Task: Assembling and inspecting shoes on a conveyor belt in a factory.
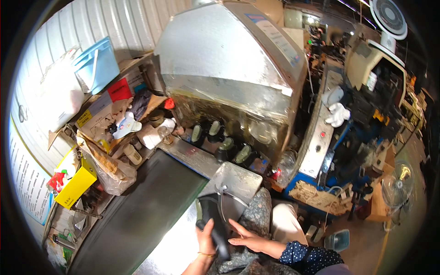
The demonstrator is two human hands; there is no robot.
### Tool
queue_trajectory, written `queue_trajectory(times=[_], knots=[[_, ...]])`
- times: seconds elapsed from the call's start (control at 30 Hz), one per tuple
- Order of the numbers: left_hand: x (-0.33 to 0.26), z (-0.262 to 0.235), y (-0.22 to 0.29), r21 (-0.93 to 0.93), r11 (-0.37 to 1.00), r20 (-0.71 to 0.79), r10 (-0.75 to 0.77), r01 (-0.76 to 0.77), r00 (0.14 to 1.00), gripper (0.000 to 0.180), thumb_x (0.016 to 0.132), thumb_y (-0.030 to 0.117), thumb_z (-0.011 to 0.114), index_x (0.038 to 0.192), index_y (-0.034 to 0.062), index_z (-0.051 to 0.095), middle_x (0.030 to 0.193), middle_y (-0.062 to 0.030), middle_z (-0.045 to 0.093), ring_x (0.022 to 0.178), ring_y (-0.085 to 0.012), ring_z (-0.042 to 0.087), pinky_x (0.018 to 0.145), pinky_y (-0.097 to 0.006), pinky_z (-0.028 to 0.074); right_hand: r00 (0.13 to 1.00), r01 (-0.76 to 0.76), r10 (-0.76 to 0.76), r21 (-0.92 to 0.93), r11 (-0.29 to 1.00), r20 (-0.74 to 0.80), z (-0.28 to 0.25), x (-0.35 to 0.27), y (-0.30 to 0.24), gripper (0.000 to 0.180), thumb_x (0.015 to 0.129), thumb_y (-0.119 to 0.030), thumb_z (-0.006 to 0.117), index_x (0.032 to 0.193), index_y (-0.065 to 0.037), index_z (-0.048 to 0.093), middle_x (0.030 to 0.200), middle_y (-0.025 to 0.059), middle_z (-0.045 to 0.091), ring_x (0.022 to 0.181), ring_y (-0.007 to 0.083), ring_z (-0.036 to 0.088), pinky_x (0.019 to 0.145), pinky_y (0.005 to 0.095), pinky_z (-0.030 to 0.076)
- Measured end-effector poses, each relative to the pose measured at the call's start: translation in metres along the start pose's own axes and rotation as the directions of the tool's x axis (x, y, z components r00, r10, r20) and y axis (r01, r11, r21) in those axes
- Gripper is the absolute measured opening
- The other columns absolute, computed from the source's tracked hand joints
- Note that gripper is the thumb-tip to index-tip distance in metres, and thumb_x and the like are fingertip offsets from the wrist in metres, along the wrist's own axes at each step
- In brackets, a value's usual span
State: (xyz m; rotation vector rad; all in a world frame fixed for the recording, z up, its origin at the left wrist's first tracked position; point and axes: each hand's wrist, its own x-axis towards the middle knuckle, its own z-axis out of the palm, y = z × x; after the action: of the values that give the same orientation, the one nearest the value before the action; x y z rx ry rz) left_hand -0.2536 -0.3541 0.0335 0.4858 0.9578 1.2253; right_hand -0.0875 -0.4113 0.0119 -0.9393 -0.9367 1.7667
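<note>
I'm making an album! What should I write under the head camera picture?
A left hand holds a dark shoe-like piece, the right hand beside it, near a big metal hood.

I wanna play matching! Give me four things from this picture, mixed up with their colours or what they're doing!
1. Bucket at upper left
2. Box at far left
3. Left hand
4. Right sleeve

a. Gripping a dark shoe-like piece
b. Light blue
c. Dark with white dots
d. Yellow

Pairs: 1-b, 2-d, 3-a, 4-c

Corrugated pale wall, brownish floor, ceiling lights
</note>
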Motion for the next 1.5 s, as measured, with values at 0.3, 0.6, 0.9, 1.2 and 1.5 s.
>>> queue_trajectory(times=[0.3, 0.6, 0.9, 1.2, 1.5], knots=[[-0.058, 0.055, -0.008, 0.513, 0.828, 0.791, -0.354, -0.225, 0.499, 0.068, 0.087, -0.008, 0.065, 0.147, 0.0002, 0.034, 0.135, -0.0155, 0.055, 0.126, -0.0221, 0.052, 0.108, -0.036, 0.039, 0.716, 0.351, -0.418, -0.229, 0.908, -0.559, -0.111, -0.147, -0.191, 0.089, 0.071, 0.003, 0.064, 0.152, -0.010, 0.030, 0.147, 0.0132, 0.041, 0.107, 0.0168, 0.059, 0.087, 0.0306, 0.050], [-0.068, -0.033, -0.065, 0.417, 0.891, 0.231, -0.296, 0.180, 0.927, 0.028, 0.096, 0.013, 0.061, 0.123, 0.0042, 0.060, 0.092, -0.0037, 0.067, 0.060, -0.0080, 0.054, 0.050, -0.022, 0.043, 0.051, -0.589, -0.882, -0.727, 0.352, -0.468, -0.310, -0.287, -0.299, 0.086, 0.059, -0.015, 0.081, 0.140, -0.021, 0.053, 0.149, 0.0298, 0.030, 0.134, 0.0393, 0.040, 0.103, 0.0384, 0.041], [-0.081, -0.001, -0.071, 0.461, 0.879, 0.250, -0.260, 0.121, 0.933, 0.016, 0.097, 0.016, 0.061, 0.109, 0.0059, 0.064, 0.072, -0.0021, 0.061, 0.052, -0.0094, 0.049, 0.047, -0.023, 0.040, 0.257, -0.687, -0.687, -0.629, 0.364, -0.679, -0.331, -0.318, -0.326, 0.090, 0.059, -0.026, 0.081, 0.143, -0.029, 0.049, 0.150, 0.0345, 0.026, 0.115, 0.0441, 0.056, 0.100, 0.0423, 0.045], [-0.087, 0.011, -0.091, 0.582, 0.803, 0.351, -0.391, 0.129, 0.851, 0.017, 0.099, 0.016, 0.057, 0.083, 0.0076, 0.060, 0.062, 0.0028, 0.048, 0.050, -0.0067, 0.040, 0.045, -0.023, 0.030, 0.055, -0.829, -0.791, -0.470, 0.305, -0.609, -0.291, -0.268, -0.268, 0.078, 0.078, -0.036, 0.072, 0.148, -0.032, 0.038, 0.155, 0.0264, 0.019, 0.121, 0.0491, 0.043, 0.103, 0.0487, 0.041], [-0.091, 0.019, -0.081, 0.525, 0.823, 0.290, -0.411, 0.215, 0.864, 0.017, 0.099, 0.018, 0.057, 0.090, 0.0053, 0.063, 0.066, 0.0024, 0.051, 0.056, -0.0073, 0.043, 0.050, -0.023, 0.033, 0.025, -0.803, -0.840, -0.512, 0.306, -0.542, -0.306, -0.262, -0.278, 0.077, 0.073, -0.032, 0.072, 0.144, -0.031, 0.042, 0.153, 0.0270, 0.024, 0.116, 0.0470, 0.047, 0.099, 0.0478, 0.044]])
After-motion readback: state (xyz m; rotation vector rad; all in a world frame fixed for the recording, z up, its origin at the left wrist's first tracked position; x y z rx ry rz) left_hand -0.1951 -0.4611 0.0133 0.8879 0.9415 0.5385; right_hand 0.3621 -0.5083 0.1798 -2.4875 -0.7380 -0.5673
